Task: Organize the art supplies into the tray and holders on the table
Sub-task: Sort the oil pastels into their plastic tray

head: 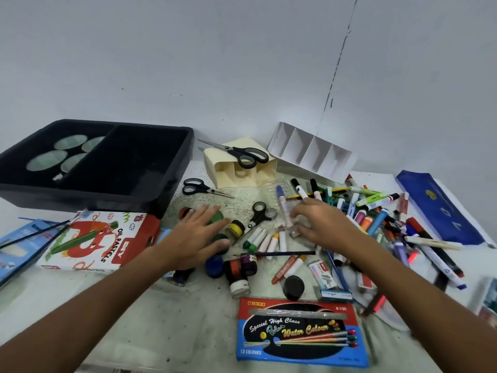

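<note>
My left hand [199, 232] lies flat with spread fingers on green paint pots [217, 217], beside a yellow pot [236, 228]. My right hand [320, 222] has bent fingers down on a clear plastic insert [279, 195] near loose pastel sticks [266, 240]; blur hides whether it pinches anything. A black two-part tray [80, 196] stands at the back left. A cream holder [215, 162] lies tipped over with large scissors [242, 154] on it. A white divided holder [309, 152] leans on the wall. Markers [371, 211] are heaped at the right.
An oil pastels box [99, 240] and brushes [40, 232] lie at the left. A water colour box [298, 332] sits near the front. Two small scissors [204, 188] [259, 214], more paint pots [215, 265], an eraser [322, 273] and a blue pouch [438, 205] are scattered about.
</note>
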`<action>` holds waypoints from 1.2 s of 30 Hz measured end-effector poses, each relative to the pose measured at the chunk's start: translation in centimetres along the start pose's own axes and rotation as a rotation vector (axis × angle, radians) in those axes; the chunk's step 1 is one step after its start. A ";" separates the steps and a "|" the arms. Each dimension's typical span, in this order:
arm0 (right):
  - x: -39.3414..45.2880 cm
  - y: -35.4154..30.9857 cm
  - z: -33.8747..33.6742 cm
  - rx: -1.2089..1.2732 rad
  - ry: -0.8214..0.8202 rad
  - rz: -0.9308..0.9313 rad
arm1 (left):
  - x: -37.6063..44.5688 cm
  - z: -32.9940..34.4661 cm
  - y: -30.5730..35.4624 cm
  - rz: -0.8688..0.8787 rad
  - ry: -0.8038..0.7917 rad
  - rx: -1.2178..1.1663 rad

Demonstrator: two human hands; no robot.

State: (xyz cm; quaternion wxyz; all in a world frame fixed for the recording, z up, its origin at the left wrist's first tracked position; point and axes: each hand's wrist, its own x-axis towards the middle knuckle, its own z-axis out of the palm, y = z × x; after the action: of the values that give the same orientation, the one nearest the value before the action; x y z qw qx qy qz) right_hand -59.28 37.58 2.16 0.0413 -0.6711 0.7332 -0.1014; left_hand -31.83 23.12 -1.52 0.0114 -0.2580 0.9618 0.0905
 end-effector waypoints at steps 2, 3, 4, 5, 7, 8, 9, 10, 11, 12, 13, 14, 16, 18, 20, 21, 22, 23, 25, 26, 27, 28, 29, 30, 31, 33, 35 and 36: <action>-1.0 0.4 -0.1 0.044 -0.011 -0.007 | 0.3 -0.7 1.1 0.030 0.128 -0.025; -1.3 0.6 -0.1 0.062 -0.012 -0.005 | 0.6 -0.9 2.1 0.102 0.205 -0.029; -1.6 0.7 0.0 0.076 -0.006 0.006 | 1.1 -1.0 3.2 0.187 0.273 -0.035; -1.7 1.0 0.0 0.093 0.009 0.028 | 1.6 -1.0 4.6 0.264 0.300 -0.039; -1.7 1.8 -0.2 0.169 0.067 0.094 | 2.7 -1.0 7.1 0.368 0.189 -0.029; -1.7 2.2 -0.4 0.219 0.100 0.127 | 3.3 -0.8 8.2 0.396 0.097 -0.012; -1.9 2.6 -0.6 0.261 0.128 0.154 | 3.8 -0.5 8.9 0.410 0.022 0.022; -2.1 3.0 -0.7 0.296 0.148 0.177 | 4.4 -0.2 9.4 0.410 -0.032 0.061; -2.4 3.4 -0.8 0.327 0.161 0.195 | 4.8 -0.1 9.8 0.407 -0.072 0.088; -2.7 3.6 -0.9 0.354 0.164 0.210 | 5.0 0.0 10.1 0.400 -0.103 0.096; -3.1 3.8 -0.9 0.376 0.160 0.224 | 5.2 0.1 10.2 0.397 -0.122 0.091; -3.5 4.0 -0.9 0.392 0.153 0.234 | 5.4 0.2 10.3 0.396 -0.133 0.086; -4.0 4.2 -0.7 0.409 0.144 0.236 | 5.6 0.4 10.2 0.406 -0.140 0.103; -4.3 4.3 -0.5 0.419 0.139 0.228 | 5.8 0.6 10.1 0.425 -0.140 0.153; -4.2 4.3 -0.4 0.431 0.131 0.224 | 6.0 0.7 10.1 0.427 -0.147 0.185; -4.2 4.3 -0.4 0.437 0.127 0.224 | 6.1 0.7 10.0 0.423 -0.152 0.195; -4.2 4.2 -0.3 0.445 0.122 0.225 | 6.1 0.8 10.0 0.424 -0.156 0.200; -4.1 4.2 -0.3 0.456 0.116 0.227 | 6.1 0.7 10.0 0.429 -0.158 0.200; -4.1 4.2 -0.2 0.482 0.105 0.223 | 6.0 0.7 9.9 0.440 -0.163 0.198; -4.1 4.2 -0.1 0.495 0.096 0.221 | 6.0 0.6 9.8 0.444 -0.166 0.200; -4.1 4.2 -0.1 0.505 0.086 0.220 | 6.0 0.6 9.7 0.448 -0.168 0.204; -4.1 4.2 0.0 0.510 0.077 0.219 | 5.9 0.5 9.6 0.450 -0.170 0.205; -4.1 4.2 0.1 0.509 0.070 0.218 | 5.8 0.4 9.4 0.450 -0.171 0.195; -4.1 4.2 0.2 0.506 0.066 0.215 | 5.6 0.3 9.3 0.445 -0.175 0.170; -4.1 4.3 0.3 0.508 0.066 0.212 | 5.4 0.2 9.1 0.435 -0.178 0.130; -4.0 4.2 0.4 0.522 0.070 0.203 | 5.0 0.2 9.2 0.406 -0.159 0.055; -3.8 4.0 0.6 0.529 0.073 0.187 | 4.7 0.4 9.5 0.371 -0.102 0.066; -3.7 3.9 0.7 0.531 0.073 0.177 | 4.6 0.6 9.7 0.349 -0.076 0.082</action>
State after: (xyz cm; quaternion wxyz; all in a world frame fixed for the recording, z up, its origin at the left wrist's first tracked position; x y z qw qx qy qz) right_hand -62.64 41.47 0.43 0.1980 -0.5662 0.7377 -0.3100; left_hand -40.68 29.25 -0.79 0.0423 -0.0831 0.9938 0.0612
